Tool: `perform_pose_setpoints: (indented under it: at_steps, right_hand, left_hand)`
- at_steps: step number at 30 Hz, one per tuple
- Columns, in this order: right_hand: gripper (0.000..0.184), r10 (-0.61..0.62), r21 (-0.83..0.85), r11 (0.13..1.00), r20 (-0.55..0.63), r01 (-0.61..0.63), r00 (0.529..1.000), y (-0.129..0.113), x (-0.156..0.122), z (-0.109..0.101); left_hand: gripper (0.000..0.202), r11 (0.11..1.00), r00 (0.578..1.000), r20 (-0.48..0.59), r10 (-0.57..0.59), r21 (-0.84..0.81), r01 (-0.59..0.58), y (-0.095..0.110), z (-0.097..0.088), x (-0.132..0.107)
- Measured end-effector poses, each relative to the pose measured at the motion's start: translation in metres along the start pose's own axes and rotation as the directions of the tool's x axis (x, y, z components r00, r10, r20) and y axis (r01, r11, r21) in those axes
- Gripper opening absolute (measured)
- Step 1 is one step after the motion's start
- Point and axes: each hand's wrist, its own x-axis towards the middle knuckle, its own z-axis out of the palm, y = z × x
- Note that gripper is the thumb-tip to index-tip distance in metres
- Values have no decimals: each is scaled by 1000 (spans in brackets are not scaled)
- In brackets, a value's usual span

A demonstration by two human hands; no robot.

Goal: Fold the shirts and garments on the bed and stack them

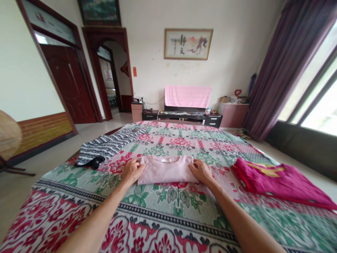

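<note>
A folded pale pink shirt (167, 173) lies flat on the flowered cloth (181, 202), midway between the person's two arms, its neckline on the far side and a small white label (166, 161) showing inside the collar. The left hand (133, 170) is nearly closed, thumb and curled fingers pinching the shirt's upper left corner; the right hand (201, 170) grips the opposite corner in much the same way, its fingers bent over the edge of the fabric. To the left and farther off, a black-and-white striped garment (107, 146) lies stretched out at a slant, well apart from the left hand. On the right, a bright magenta garment (295, 182) with a yellow patch (271, 171) near its top rests in a flat heap, apart from the right hand. Beyond the flowered cloth, a pink towel (188, 95) hangs over a dark screen behind a low black cabinet (213, 120)
</note>
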Motion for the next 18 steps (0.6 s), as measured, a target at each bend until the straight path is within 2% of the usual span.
perform_pose_setpoints:
  at_steps: [5, 9, 12, 16, 18]
  right_hand:
    - [28, 32, -11, 999, 42, -32, 999, -4, 2, 1]
    - [26, 81, -24, 996, 10, -80, 997, -5, 2, 2]
    - [26, 74, 54, 996, -15, -73, 997, -6, 2, 2]
    - [29, 109, 209, 973, -38, -99, 993, -9, 3, 0]
    - [33, 149, 312, 940, -13, -138, 989, -9, 4, -2]
  left_hand:
    - [31, 998, 998, -50, 45, -46, -48, 3, 0, -2]
    - [34, 999, 1000, -10, 14, -47, -15, 10, -6, -3]
    - [35, 996, 999, 11, -53, -75, 54, 17, -11, -4]
    - [36, 985, 998, 4, -59, -163, 59, 21, -13, -4]
    - [38, 974, 997, 26, -68, -215, 72, 20, -14, -3]
